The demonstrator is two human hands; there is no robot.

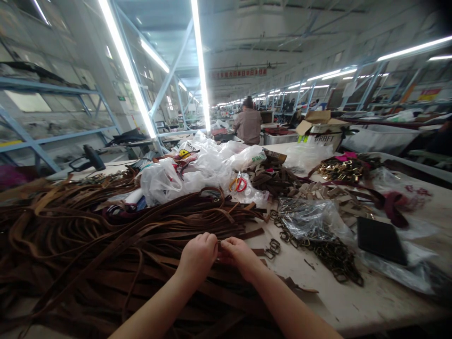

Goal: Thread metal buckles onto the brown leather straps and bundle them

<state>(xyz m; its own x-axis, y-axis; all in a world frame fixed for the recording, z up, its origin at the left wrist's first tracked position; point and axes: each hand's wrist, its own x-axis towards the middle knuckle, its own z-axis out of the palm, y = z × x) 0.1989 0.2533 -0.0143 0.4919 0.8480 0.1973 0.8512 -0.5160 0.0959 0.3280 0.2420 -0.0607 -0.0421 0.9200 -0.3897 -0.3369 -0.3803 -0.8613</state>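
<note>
My left hand (199, 254) and my right hand (237, 254) meet at the near edge of a large pile of brown leather straps (116, 245). Both have their fingers closed, pinching something small between them that is mostly hidden. A few loose metal buckles (272, 248) lie on the table just right of my right hand. Farther right, a heap of dark brass buckles (335, 259) spreads from under a clear plastic bag (310, 216).
White plastic bags (205, 165) and red-and-yellow scissors (238, 183) lie beyond the straps. A black flat object (381, 239) rests on the table (318, 301) at right. Gold hardware (341, 170) and a cardboard box (322, 129) stand farther back. A person (249, 122) is in the background.
</note>
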